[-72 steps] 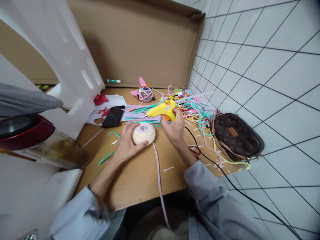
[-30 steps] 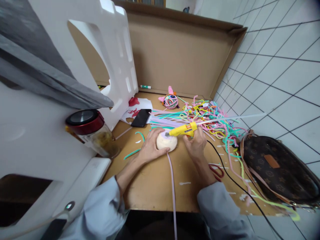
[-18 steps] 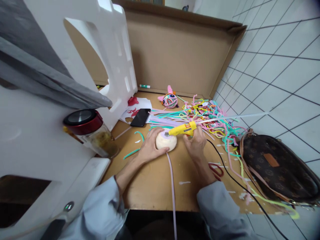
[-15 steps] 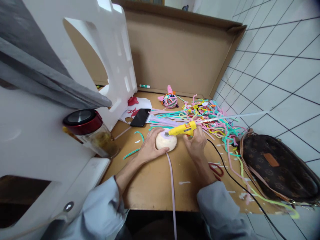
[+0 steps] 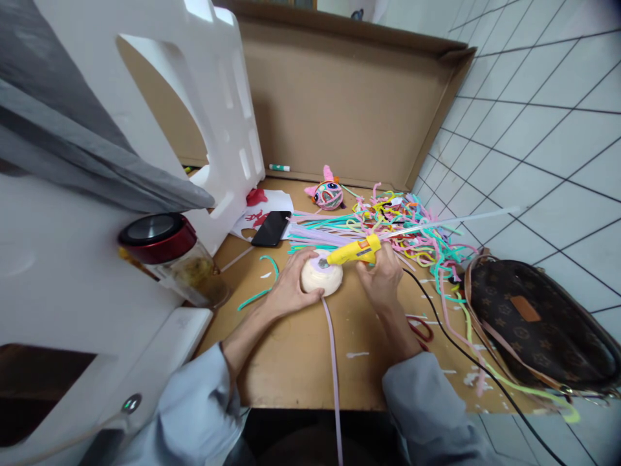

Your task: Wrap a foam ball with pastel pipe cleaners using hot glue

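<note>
My left hand [image 5: 290, 283] is closed around the left side of a cream-coloured ball [image 5: 321, 279], which has a lilac patch on top. From beneath my left thumb a lilac pipe cleaner [image 5: 334, 362] hangs down past the table's front edge. My right hand [image 5: 381, 277] grips a yellow hot glue gun [image 5: 356, 250], its nozzle touching or just above the lilac patch. A long clear glue stick [image 5: 451, 222] sticks out of the gun's back. The gun's trigger is hidden behind my fingers.
Behind my hands lie straight and tangled pipe cleaners [image 5: 412, 226], a phone [image 5: 272, 228] and a pink decorated ball [image 5: 328, 194]. A glass bottle [image 5: 194, 278] stands left. Red-handled scissors [image 5: 421, 329], a black cord [image 5: 451, 349] and a brown bag [image 5: 538, 323] are right.
Both hands, the ball and the glue gun keep nearly the same place. The glue stick's far end has shifted slightly left and up, and the whole view has moved a little.
</note>
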Motion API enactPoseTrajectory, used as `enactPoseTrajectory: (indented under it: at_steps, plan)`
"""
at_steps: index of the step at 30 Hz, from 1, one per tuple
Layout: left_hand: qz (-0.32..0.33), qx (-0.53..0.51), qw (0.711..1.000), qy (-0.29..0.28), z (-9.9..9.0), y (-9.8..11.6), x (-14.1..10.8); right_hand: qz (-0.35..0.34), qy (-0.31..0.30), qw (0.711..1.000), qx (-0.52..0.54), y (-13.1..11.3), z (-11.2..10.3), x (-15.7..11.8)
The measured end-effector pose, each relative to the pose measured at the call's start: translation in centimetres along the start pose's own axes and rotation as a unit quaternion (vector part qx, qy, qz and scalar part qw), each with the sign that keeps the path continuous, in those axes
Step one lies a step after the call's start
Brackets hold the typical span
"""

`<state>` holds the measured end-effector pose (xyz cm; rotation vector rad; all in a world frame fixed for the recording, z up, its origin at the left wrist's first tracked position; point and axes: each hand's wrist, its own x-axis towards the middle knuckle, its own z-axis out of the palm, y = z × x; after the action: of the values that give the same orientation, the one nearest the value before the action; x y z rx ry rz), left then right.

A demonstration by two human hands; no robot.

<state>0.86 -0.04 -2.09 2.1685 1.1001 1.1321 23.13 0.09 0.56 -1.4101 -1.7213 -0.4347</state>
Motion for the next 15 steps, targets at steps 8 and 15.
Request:
enactPoseTrajectory:
  at_steps: [8,15]
  plan:
    - [-0.002,0.003,1.0,-0.007,-0.17,0.33,0.03,0.0,0.001,1.0,0.01,0.03,0.22,-0.12]
    - [0.004,-0.006,1.0,-0.013,-0.12,0.27,-0.03,0.003,0.002,1.0,0.001,-0.01,0.09,-0.05]
